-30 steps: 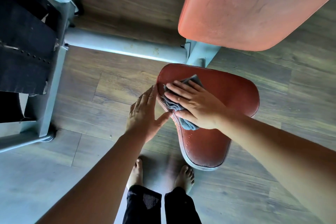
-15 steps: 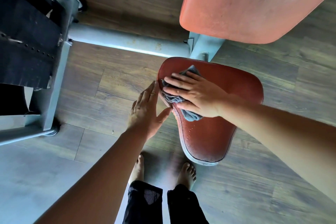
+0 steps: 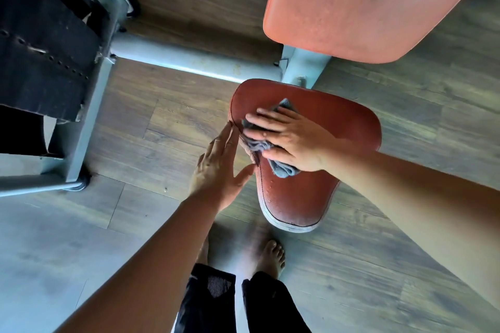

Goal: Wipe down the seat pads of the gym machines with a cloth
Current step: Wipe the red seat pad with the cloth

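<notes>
Red-brown seat pad [image 3: 305, 197] with pale edge trim, blue-grey cloth [image 3: 282, 169], orange-red back pad [image 3: 365, 8], pale grey frame [image 3: 189, 59], brown wood-grain floor [image 3: 167, 127].

The cloth [image 3: 282, 169] lies on the seat pad [image 3: 299, 199], backrest pad [image 3: 365, 8] behind.

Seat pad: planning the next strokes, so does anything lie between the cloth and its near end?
Nothing visible does. The right hand presses the cloth on the seat pad; the surface toward the near end is bare. The left hand touches its left edge.
</notes>
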Motion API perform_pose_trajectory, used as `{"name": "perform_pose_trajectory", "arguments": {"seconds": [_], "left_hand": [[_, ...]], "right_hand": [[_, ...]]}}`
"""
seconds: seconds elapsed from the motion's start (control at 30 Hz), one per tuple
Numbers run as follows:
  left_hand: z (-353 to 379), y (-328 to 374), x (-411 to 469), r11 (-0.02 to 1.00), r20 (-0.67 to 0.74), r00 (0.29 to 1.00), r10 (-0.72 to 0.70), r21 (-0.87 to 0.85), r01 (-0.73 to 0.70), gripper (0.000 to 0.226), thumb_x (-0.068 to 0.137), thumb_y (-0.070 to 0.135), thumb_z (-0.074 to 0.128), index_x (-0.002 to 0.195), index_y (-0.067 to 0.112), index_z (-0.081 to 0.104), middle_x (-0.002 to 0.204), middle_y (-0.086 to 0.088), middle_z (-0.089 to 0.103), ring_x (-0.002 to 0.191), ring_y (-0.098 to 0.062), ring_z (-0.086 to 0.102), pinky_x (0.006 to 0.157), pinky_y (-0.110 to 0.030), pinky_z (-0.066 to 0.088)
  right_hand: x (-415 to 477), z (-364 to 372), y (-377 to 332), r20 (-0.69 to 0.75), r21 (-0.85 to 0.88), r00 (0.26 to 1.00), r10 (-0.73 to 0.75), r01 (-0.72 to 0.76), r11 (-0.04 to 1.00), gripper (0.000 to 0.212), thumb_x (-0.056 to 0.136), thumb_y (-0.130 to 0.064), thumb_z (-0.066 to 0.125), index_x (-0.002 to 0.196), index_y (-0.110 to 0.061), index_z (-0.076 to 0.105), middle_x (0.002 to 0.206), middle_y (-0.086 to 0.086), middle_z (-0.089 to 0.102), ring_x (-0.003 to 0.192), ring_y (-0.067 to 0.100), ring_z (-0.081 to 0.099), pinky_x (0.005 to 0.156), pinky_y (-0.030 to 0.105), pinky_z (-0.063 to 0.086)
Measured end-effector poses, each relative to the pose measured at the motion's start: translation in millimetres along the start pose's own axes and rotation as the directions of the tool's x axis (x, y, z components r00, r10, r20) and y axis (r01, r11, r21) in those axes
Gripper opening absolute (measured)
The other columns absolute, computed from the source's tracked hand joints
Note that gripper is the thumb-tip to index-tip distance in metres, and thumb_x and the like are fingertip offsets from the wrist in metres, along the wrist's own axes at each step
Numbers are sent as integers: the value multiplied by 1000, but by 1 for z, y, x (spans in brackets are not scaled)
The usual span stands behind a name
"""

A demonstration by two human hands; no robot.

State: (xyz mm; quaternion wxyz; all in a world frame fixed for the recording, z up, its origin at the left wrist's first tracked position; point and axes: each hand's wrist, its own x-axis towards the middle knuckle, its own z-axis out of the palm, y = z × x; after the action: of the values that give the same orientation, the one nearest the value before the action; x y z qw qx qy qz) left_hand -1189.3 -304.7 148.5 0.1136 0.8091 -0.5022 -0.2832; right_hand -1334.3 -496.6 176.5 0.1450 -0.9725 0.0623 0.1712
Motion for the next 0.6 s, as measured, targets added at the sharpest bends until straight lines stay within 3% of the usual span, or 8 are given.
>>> {"name": "perform_pose_trajectory", "arguments": {"seconds": [0.17,0.33,0.43,0.5,0.6], "left_hand": [[10,5,-21,999,11,999,43,6,-43,82,101,61,41,164,32,-3,172,13,-6,155,-22,18,120,-48,30],[15,11,-38,996,0,996,89,-22,-88,73,104,55,37,164,36,1,171,16,-3,155,-19,18,119,-47,30],[17,12,-46,993,7,993,117,-25,-117,69,105,53,34,164,34,6,171,17,1,155,-16,18,121,-44,30],[20,10,-49,993,22,993,119,-25,-119,68,104,54,31,164,32,9,171,16,3,155,-16,20,122,-44,30],[23,6,-50,991,40,991,129,-31,-128,69,103,59,24,165,30,11,171,16,2,154,-16,20,122,-45,30]], "right_hand": [[38,-8,-3,-123,131,910,397,-381,915,77,93,-63,12,161,-29,24,170,0,16,157,21,13,127,48,12],[-17,16,-52,-170,86,944,283,-272,959,66,102,-57,28,160,-27,28,169,-1,20,156,23,17,127,48,14],[-32,21,-48,-104,81,969,222,-214,973,65,101,-59,27,160,-30,29,169,-3,19,157,22,15,127,47,13],[-14,15,-28,-112,73,950,290,-283,956,66,101,-60,26,161,-30,25,170,-1,16,157,25,13,127,49,13],[15,7,-15,-106,153,858,503,-486,861,64,105,-53,36,162,-31,20,171,1,12,158,27,11,127,50,10]]}}
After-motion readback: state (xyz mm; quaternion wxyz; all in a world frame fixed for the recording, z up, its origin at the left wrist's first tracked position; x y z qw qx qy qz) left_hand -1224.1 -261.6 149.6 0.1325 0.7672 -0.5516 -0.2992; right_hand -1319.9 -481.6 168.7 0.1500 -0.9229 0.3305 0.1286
